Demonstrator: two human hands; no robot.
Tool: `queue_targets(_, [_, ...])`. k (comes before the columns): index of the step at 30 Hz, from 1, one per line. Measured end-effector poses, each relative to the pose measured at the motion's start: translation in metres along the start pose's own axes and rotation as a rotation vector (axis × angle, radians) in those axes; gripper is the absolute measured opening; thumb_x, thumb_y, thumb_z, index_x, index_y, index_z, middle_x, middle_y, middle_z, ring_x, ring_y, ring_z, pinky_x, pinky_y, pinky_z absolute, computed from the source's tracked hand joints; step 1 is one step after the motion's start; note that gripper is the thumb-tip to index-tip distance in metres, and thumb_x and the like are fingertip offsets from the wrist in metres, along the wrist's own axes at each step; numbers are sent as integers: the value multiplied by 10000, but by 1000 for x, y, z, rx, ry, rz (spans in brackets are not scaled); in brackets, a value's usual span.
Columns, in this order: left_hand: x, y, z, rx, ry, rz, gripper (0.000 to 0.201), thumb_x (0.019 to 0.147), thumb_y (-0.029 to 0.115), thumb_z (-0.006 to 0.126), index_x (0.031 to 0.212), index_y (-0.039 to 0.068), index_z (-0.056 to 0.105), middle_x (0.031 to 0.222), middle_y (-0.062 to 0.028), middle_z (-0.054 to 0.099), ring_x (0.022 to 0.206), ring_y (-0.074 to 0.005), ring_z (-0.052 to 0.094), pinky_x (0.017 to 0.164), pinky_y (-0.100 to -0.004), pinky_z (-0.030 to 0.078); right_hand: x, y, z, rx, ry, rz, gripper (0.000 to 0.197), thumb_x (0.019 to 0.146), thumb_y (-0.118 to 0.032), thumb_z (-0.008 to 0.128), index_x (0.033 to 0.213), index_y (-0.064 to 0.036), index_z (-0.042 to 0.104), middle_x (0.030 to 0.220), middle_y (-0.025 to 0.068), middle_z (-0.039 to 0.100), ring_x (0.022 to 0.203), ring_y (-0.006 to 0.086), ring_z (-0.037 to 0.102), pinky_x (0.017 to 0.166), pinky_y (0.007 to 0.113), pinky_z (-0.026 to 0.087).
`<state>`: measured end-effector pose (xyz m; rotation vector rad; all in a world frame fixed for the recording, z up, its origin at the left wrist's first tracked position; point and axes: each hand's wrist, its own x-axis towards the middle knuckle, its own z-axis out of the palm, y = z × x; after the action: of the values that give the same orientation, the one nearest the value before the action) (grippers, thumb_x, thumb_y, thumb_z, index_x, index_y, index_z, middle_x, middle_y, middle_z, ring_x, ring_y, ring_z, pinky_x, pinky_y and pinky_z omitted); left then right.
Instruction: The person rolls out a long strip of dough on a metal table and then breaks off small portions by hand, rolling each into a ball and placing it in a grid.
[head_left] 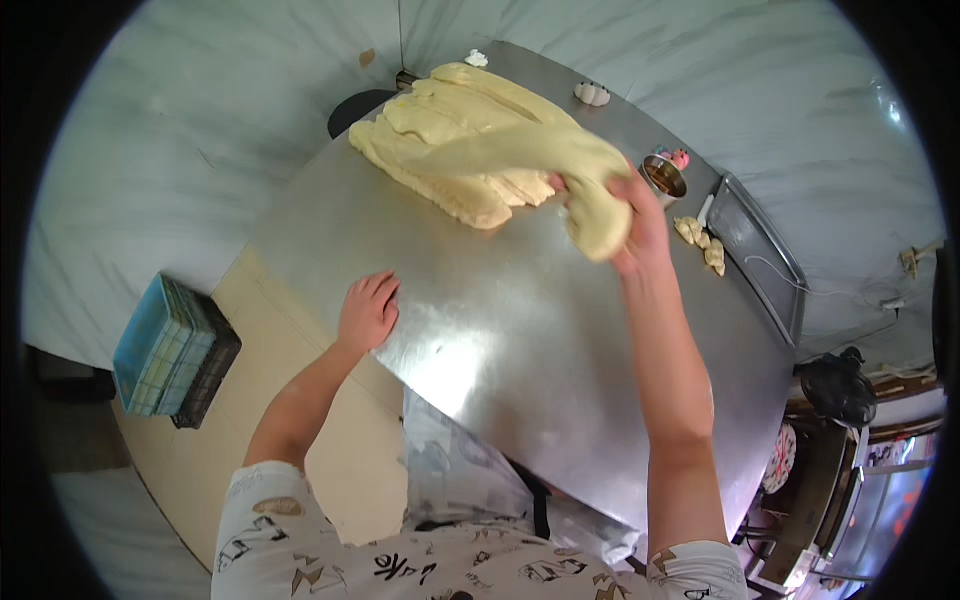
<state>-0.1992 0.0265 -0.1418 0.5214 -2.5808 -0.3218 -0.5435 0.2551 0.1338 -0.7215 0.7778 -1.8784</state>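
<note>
A long strip of pale yellow dough (520, 146) hangs from my right hand (643, 215), whose fingers are wrapped round it near its end. This strip is raised and slightly blurred, and its far part passes over a mass of dough. That mass, several thick dough strips (450, 100) side by side, lies at the far left of the steel table (560, 380). At the table's left edge my left hand (369, 311) rests with its fingers curled against the metal and pressed together. No object shows in it.
Beyond my right hand stand a metal cup (663, 178) and small dough pieces (712, 256) beside a white-handled tool. A metal tray (757, 258) lies along the right edge. Stacked crates (170, 350) sit on the floor at left. A white object (592, 94) is near the wall.
</note>
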Motion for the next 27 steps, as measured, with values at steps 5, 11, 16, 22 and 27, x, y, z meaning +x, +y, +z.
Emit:
queue_targets(5, [7,20,-2,63,248,27,628,891,167,749,1491,88,580,1602,-160,512,1445,-392,503,1183,-556,428,-191,23,-59,-250,338,-38,566,815,-179,745,1318,17,572,1209,229,706,1021,367,751,861,506,672])
queue_targets(11, [34,87,-1,-38,-69,309,865,828,411,882,1564,117,538,1682,-160,426,1535,-383,419,1287,-596,307,-438,-4,-129,-393,688,105,365,739,-51,652,1098,-12,600,1093,180,731,994,306,743,783,382,613])
queue_targets(16, [86,124,39,30,-153,433,1043,714,562,925,1597,179,523,1575,-139,516,1515,-341,444,1328,-595,240,-503,-8,-163,-1050,805,363,504,809,-164,721,1279,-4,636,1180,205,737,1034,337,744,928,434,621])
queue_targets(22, [141,147,56,93,-320,459,882,676,602,939,1401,178,668,1226,-84,715,1261,-299,619,1242,-496,368,-457,33,-155,-1991,487,395,733,783,-434,902,1407,-131,668,1360,130,696,1205,352,682,1033,460,577])
queue_targets(27, [168,165,60,124,-505,372,652,704,607,921,1148,163,745,1049,-93,759,1061,-309,713,1022,-489,525,-459,26,-171,-1907,462,608,747,770,-584,895,1358,-169,692,1222,112,728,1149,338,702,974,468,592])
